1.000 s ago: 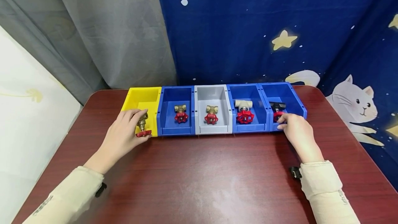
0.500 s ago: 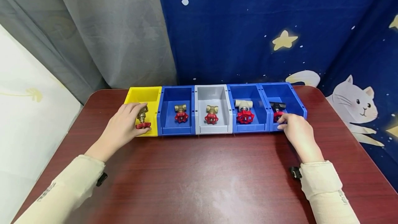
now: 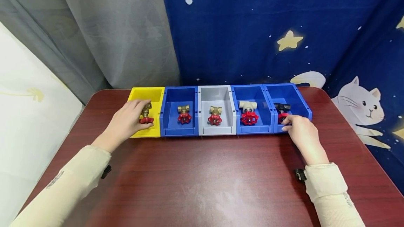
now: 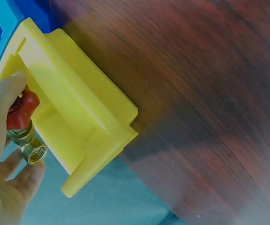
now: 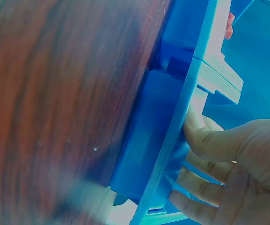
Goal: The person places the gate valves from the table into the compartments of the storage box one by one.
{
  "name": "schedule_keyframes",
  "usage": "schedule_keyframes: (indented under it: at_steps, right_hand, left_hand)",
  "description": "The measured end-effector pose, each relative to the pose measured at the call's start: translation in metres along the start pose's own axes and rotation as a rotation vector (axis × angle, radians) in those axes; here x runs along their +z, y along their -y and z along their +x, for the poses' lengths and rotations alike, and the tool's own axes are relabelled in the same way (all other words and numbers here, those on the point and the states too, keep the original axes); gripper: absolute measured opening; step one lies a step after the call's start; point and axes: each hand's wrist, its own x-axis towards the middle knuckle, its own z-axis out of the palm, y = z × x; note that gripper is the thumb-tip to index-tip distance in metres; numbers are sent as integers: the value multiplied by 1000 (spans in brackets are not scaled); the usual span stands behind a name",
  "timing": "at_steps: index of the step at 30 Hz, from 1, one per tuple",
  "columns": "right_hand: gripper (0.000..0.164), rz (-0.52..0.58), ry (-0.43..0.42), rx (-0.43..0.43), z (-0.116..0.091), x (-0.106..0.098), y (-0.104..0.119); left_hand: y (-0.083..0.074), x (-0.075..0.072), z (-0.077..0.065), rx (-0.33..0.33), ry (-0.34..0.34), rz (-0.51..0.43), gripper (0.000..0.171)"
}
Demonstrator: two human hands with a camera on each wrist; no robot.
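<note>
In the head view my left hand [image 3: 127, 118] holds a brass valve with a red handwheel [image 3: 146, 120] inside the yellow bin [image 3: 137, 134]. The left wrist view shows the thumb on the red wheel, and other fingers by the brass threaded end [image 4: 35, 153]. At the far right, my right hand [image 3: 303, 132] rests at the front lip of the end blue bin [image 3: 303, 106]. Its fingertips are beside the red wheel of a black valve [image 3: 282, 107]. In the right wrist view its thumb [image 5: 198, 133] lies at the bin's edge, fingers loosely bent; no valve shows between them.
Between the hands, a blue bin [image 3: 179, 132] and a grey bin [image 3: 217, 131] each hold a brass valve with a red wheel. Another blue bin [image 3: 254, 129] holds a white valve [image 3: 247, 105]. The bins stand side by side on the red-brown table [image 3: 202, 171], before curtains.
My left hand has moved forward with the brass valve, from the front of the yellow bin further into it, and its wheel has tilted a little. My right hand stays where it was.
</note>
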Motion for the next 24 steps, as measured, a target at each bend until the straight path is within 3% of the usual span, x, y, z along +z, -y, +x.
schedule_keyframes:
  at_steps: [24]
  right_hand:
    - [9,-2,0,3,0,0,0]
  left_hand:
    - [17,17,33,-16,212,6,80]
